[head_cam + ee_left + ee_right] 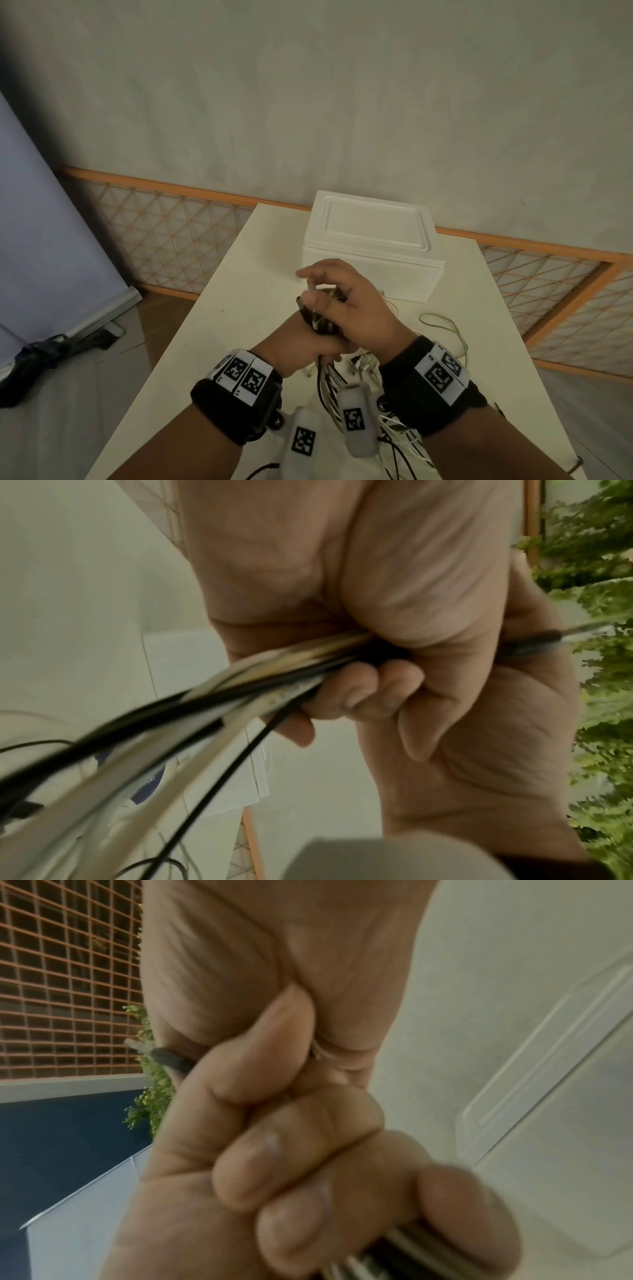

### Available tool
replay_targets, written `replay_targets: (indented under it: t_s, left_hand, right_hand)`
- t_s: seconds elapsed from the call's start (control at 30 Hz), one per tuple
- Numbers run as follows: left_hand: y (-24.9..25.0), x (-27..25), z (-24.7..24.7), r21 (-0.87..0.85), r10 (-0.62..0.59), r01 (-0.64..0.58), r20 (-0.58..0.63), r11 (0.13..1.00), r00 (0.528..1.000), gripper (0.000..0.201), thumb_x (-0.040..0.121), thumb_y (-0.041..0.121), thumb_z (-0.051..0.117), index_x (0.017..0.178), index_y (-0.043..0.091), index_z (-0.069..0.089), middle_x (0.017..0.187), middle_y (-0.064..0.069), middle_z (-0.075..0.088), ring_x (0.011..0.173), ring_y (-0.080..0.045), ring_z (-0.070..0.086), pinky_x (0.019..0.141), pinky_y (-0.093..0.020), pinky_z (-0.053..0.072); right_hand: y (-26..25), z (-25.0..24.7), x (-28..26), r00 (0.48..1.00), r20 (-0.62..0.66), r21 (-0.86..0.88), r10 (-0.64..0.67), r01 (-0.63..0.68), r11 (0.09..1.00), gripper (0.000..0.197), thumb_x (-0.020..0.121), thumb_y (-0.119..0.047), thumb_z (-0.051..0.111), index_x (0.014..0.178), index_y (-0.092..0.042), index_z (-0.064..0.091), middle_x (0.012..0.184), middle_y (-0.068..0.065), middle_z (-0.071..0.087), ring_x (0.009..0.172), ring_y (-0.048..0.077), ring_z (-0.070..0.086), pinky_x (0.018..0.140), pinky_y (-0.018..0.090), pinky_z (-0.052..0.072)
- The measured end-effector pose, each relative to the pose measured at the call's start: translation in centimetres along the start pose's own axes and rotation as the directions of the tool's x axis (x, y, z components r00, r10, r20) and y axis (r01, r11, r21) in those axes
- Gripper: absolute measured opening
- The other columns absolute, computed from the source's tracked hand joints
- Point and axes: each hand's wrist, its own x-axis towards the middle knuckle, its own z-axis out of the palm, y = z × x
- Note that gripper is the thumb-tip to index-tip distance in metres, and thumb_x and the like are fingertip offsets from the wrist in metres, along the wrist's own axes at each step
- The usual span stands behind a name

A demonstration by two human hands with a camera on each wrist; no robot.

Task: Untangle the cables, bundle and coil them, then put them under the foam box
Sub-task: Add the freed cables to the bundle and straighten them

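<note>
Above the tabletop's (pixel 212 329) near half, left hand (pixel 301 339) fists the limp black-and-white cable bundle (pixel 240 685); right hand (pixel 352 305) pinches its top. Light, floppy — grip where strands gather.

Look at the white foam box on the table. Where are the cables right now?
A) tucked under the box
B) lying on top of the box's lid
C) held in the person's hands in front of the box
C: in the head view the left hand and right hand grip the cables above the table, nearer than the closed foam box.
</note>
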Motion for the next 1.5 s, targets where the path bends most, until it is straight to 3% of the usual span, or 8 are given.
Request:
replay_targets:
  t_s: [0.1, 0.17, 0.3, 0.5, 0.9, 1.07, 1.23, 1.5]
  left_hand:
    - [-0.3, 0.1, -0.4, -0.046, 0.005, -0.004, 0.016, 0.999, 1.000, 0.027, 0.075, 0.003, 0.072, 0.058, 0.024, 0.067, 0.046, 0.005, 0.051, 0.052, -0.018, 0.049, 0.070, -0.038, 0.051]
    - [-0.4, 0.0, -0.5, -0.057, 0.006, -0.004, 0.039, 0.998, 0.999, 0.023, 0.072, 0.010, 0.070, 0.053, 0.024, 0.065, 0.045, 0.002, 0.048, 0.054, -0.022, 0.047, 0.072, -0.039, 0.052]
    - [-0.8, 0.2, -0.3, 0.038, -0.017, 0.016, 0.040, 0.999, 0.999, 0.034, 0.076, 0.014, 0.073, 0.047, 0.026, 0.059, 0.045, 0.003, 0.049, 0.053, -0.021, 0.050, 0.069, -0.038, 0.052]
    - [0.2, 0.0, -0.1, 0.084, 0.032, -0.037, 0.059, 0.996, 0.998, 0.051, 0.083, 0.001, 0.070, 0.055, 0.043, 0.066, 0.050, 0.016, 0.058, 0.051, 0.003, 0.053, 0.061, -0.019, 0.045]
    - [-0.4, 0.2, -0.4, -0.014, 0.021, -0.021, -0.025, 1.000, 0.999, 0.030, 0.075, 0.000, 0.076, 0.066, 0.028, 0.070, 0.064, -0.013, 0.060, 0.057, -0.022, 0.058, 0.057, -0.030, 0.048]
    - [-0.5, 0.2, 0.0, -0.023, -0.021, 0.020, -0.027, 1.000, 0.999, 0.029, 0.075, -0.002, 0.076, 0.065, 0.023, 0.064, 0.053, 0.003, 0.055, 0.050, -0.014, 0.052, 0.051, -0.025, 0.044]
    - [0.1, 0.5, 1.2, 0.063, -0.087, 0.096, -0.142, 0.993, 0.986, 0.040, 0.081, -0.007, 0.064, 0.053, 0.019, 0.050, 0.041, 0.013, 0.052, 0.042, 0.003, 0.047, 0.052, -0.015, 0.038]
    - [1.1, 0.1, 1.6, 0.138, -0.060, 0.083, -0.164, 0.987, 0.985, 0.046, 0.084, -0.016, 0.052, 0.057, 0.020, 0.044, 0.037, 0.013, 0.048, 0.040, 0.014, 0.047, 0.048, -0.004, 0.034]
  right_hand:
    - [0.0, -0.8, 0.3, 0.911, 0.086, 0.232, 0.403, -0.412, 0.881, 0.044, 0.085, -0.060, 0.047, 0.110, -0.029, 0.067, 0.119, -0.001, 0.064, 0.109, 0.012, 0.061, 0.092, 0.030, 0.050]
    - [-0.1, -1.4, 0.5, 0.887, 0.086, 0.237, 0.454, -0.461, 0.855, 0.037, 0.094, -0.042, 0.049, 0.105, -0.014, 0.070, 0.113, 0.009, 0.068, 0.104, 0.022, 0.064, 0.083, 0.028, 0.054]
    - [-0.6, -2.3, 0.5, 0.908, 0.070, 0.349, 0.414, -0.411, 0.842, 0.013, 0.088, -0.009, 0.062, 0.095, -0.008, 0.073, 0.088, 0.011, 0.071, 0.080, 0.026, 0.064, 0.081, 0.041, 0.049]
    - [-2.2, -2.3, 0.0, 0.989, -0.065, -0.076, 0.136, -0.140, 0.987, 0.013, 0.082, -0.010, 0.070, 0.089, -0.020, 0.074, 0.084, -0.007, 0.073, 0.081, 0.003, 0.067, 0.079, 0.017, 0.050]
    - [-2.8, -1.8, -0.4, 0.979, 0.083, -0.485, -0.186, 0.203, 0.851, 0.013, 0.079, -0.012, 0.067, 0.089, -0.014, 0.075, 0.088, -0.005, 0.072, 0.091, 0.004, 0.057, 0.078, 0.002, 0.039]
    - [-3.4, -2.5, -0.5, 0.986, 0.162, -0.505, -0.028, 0.108, 0.857, 0.007, 0.079, -0.015, 0.070, 0.083, -0.020, 0.074, 0.079, -0.016, 0.064, 0.078, 0.002, 0.059, 0.072, 0.015, 0.046]
    - [-4.0, -2.3, -0.4, 0.984, 0.173, -0.719, -0.045, 0.157, 0.677, 0.015, 0.081, -0.022, 0.056, 0.092, -0.022, 0.067, 0.081, -0.006, 0.067, 0.077, 0.014, 0.061, 0.072, 0.032, 0.050]
    - [-4.4, -2.5, -0.4, 0.935, 0.341, -0.612, 0.097, 0.142, 0.778, 0.032, 0.074, -0.029, 0.049, 0.092, -0.018, 0.073, 0.085, -0.003, 0.067, 0.080, 0.007, 0.056, 0.076, 0.020, 0.043]
